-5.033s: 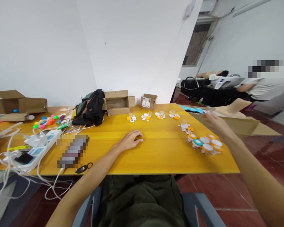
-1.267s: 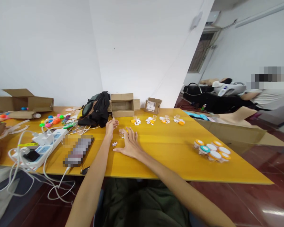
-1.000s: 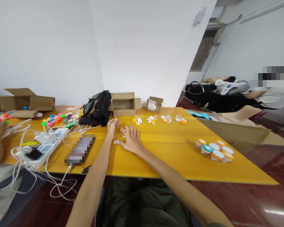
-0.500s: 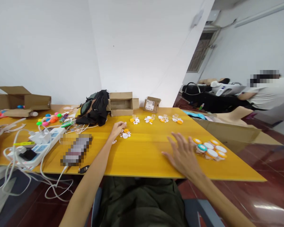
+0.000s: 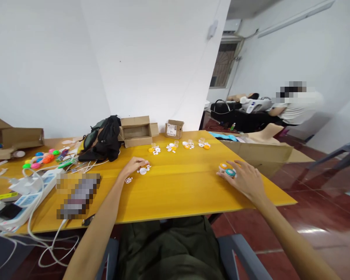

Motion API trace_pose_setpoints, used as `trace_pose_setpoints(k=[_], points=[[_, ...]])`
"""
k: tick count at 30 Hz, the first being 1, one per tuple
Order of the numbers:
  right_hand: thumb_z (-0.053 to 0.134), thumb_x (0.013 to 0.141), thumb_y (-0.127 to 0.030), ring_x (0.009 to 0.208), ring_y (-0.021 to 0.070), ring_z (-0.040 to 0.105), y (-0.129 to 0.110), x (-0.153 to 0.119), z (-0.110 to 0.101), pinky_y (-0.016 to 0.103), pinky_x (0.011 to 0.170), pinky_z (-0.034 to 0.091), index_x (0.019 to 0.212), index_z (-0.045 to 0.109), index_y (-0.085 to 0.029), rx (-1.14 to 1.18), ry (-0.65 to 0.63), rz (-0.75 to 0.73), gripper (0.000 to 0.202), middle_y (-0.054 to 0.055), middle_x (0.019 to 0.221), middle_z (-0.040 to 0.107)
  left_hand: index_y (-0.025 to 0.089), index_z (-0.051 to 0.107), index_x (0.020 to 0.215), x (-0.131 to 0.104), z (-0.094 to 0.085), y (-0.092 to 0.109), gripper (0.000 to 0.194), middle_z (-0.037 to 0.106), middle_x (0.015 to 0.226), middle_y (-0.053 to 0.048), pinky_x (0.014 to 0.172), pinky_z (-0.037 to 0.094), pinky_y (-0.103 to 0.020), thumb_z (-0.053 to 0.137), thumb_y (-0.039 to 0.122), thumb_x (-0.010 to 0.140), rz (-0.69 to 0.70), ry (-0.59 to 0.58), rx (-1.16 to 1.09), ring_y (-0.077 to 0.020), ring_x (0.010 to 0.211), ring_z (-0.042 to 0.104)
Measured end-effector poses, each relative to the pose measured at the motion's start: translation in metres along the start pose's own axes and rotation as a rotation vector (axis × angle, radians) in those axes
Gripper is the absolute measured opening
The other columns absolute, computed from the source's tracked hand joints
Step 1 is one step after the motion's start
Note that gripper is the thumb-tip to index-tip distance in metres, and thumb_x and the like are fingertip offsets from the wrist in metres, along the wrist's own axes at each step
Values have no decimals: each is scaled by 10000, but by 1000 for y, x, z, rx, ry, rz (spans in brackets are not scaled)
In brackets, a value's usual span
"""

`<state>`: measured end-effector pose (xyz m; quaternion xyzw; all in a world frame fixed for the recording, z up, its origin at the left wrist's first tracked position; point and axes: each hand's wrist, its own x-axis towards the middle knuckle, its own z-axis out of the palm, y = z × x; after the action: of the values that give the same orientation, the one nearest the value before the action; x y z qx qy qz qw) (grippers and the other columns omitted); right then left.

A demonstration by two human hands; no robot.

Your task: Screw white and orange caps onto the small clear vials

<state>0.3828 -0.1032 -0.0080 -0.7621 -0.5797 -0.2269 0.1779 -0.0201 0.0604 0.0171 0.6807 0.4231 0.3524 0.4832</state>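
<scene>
On the yellow table, my left hand [image 5: 135,166] rests beside a small pile of white plastic parts [image 5: 142,170], its fingers drawn together at the pile's back edge. Whatever is between the fingertips is too small to make out. A white part with holes [image 5: 128,180] lies apart, nearer my wrist. My right hand [image 5: 246,178] is over the group of small round containers at the right, fingers apart and slightly bent. An orange-rimmed lid [image 5: 224,166] and a teal-rimmed lid [image 5: 230,172] show by its thumb; the hand hides the other containers.
Several small piles of white and orange parts with clear cups [image 5: 172,146] line the back. Behind them stand cardboard boxes [image 5: 138,140] and a black backpack [image 5: 105,142]. A power strip [image 5: 26,204], cables and a phone [image 5: 80,196] lie left. Another person [image 5: 297,107] sits far right.
The view has swung to the right. My right hand has moved right, from bare table to over the round containers. My left hand stays at the pile of parts.
</scene>
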Motion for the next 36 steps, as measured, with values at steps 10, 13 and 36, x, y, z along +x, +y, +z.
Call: trace_pose_setpoints(k=[10,13,36], points=[[526,865,-490,1038,312,607,1,27,19,407,844,462,1030,700,-214,48,50,-100,366,158,1123,669,175,766,674,-6,-2,6,337,723,668,-51,569,399,-268,700,500,616,9,-55,134,-173,590,576],[497,871,-548,999,324,619,5,34,28,442,832,470,1060,684,-206,64,124,-154,434,167,1101,677,176,760,753,-8,-2,7,359,757,812,-48,684,471,-288,693,509,636,25,-21,167,-211,751,643],[600,908,-276,1110,255,555,-251,39,18,442,968,462,1119,681,-233,777,-197,-798,230,103,1161,612,170,670,738,-22,-14,4,125,658,717,-5,681,462,-259,616,282,746,121,131,734,-154,687,589]])
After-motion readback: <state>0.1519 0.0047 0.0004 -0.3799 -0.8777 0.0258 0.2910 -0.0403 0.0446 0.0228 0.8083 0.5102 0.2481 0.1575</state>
